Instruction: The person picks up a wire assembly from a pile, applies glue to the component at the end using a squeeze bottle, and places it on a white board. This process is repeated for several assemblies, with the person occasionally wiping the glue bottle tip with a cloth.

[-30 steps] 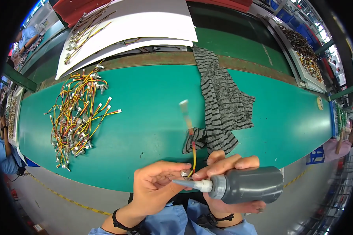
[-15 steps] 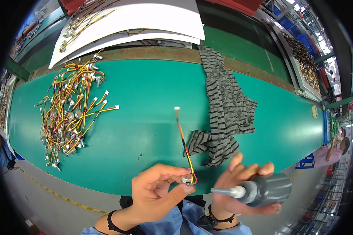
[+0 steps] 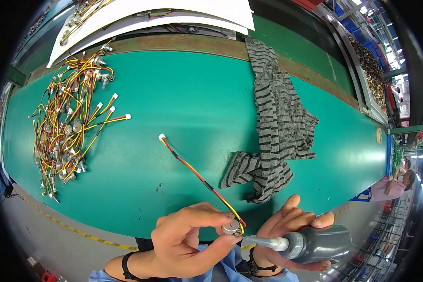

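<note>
Nearer: grey nozzled bottle (image 3: 317, 244), round component (image 3: 231, 228)

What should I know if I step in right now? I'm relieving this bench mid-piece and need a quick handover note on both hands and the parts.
Left hand: pinches a small round metal part between thumb and fingers; its red, yellow and black lead trails out over the green mat to a white plug.
Right hand: wrapped around a dark squeeze bottle, nozzle tip right at the part.
Pile of similar wired parts lies at far left; a striped cloth at right.
Done: one piece picked up and presented to the nozzle.
Left: whether anything has been applied cannot be told; the pile remains.
</note>
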Available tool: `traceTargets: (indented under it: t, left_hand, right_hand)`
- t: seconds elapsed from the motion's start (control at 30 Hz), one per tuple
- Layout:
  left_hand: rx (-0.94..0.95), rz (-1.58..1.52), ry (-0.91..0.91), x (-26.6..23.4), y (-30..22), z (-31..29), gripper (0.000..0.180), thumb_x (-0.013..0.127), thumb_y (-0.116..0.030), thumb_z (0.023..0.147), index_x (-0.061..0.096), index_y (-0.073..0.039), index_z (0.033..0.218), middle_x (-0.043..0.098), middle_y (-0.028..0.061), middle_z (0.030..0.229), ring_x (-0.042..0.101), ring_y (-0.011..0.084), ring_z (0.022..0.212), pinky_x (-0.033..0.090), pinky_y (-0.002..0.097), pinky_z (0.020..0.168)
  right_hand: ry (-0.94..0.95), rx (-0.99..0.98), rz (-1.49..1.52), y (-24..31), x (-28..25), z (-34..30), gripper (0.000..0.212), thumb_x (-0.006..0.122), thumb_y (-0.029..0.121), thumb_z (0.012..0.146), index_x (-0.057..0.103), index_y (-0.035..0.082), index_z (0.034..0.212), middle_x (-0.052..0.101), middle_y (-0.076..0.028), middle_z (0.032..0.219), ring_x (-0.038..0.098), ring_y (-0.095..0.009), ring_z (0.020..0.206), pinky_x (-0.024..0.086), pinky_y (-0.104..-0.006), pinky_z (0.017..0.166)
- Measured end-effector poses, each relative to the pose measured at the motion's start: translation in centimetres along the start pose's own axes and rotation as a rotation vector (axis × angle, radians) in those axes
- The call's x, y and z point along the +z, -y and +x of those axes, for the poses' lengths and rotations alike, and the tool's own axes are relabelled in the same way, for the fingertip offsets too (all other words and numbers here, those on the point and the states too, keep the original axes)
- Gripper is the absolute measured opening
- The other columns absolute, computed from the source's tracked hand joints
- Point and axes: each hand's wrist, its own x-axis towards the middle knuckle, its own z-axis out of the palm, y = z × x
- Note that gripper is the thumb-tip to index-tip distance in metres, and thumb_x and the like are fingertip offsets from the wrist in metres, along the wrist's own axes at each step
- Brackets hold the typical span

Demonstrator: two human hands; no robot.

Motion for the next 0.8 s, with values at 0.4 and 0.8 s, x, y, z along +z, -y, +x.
traceTargets:
  t: [0.4, 0.8]
  left_hand:
    - [0.039, 0.04, 0.023, -0.38, 0.15, -0.14, 0.033, 0.066, 0.014, 0.074, 0.052, 0.01, 0.103, 0.064, 0.0236, 0.091, 0.064, 0.0229, 0.082, 0.052, 0.0331, 0.072]
    - [0.018, 0.013, 0.03, -0.42, -0.02, -0.14, 0.032, 0.066, 0.014, 0.074, 0.052, 0.01, 0.102, 0.064, 0.0233, 0.09, 0.064, 0.0229, 0.08, 0.053, 0.0323, 0.069]
  right_hand:
    - [0.001, -0.02, -0.047, -0.04, -0.02, -0.28, 0.063, 0.045, 0.069, 0.086, 0.036, 0.008, 0.096, 0.047, -0.003, 0.055, 0.035, -0.011, 0.041, 0.028, -0.0319, 0.066]
    - [-0.003, -0.013, -0.065, 0.06, -0.17, -0.41, 0.061, 0.044, 0.067, 0.087, 0.036, 0.008, 0.096, 0.049, -0.004, 0.057, 0.035, -0.011, 0.044, 0.028, -0.0324, 0.068]
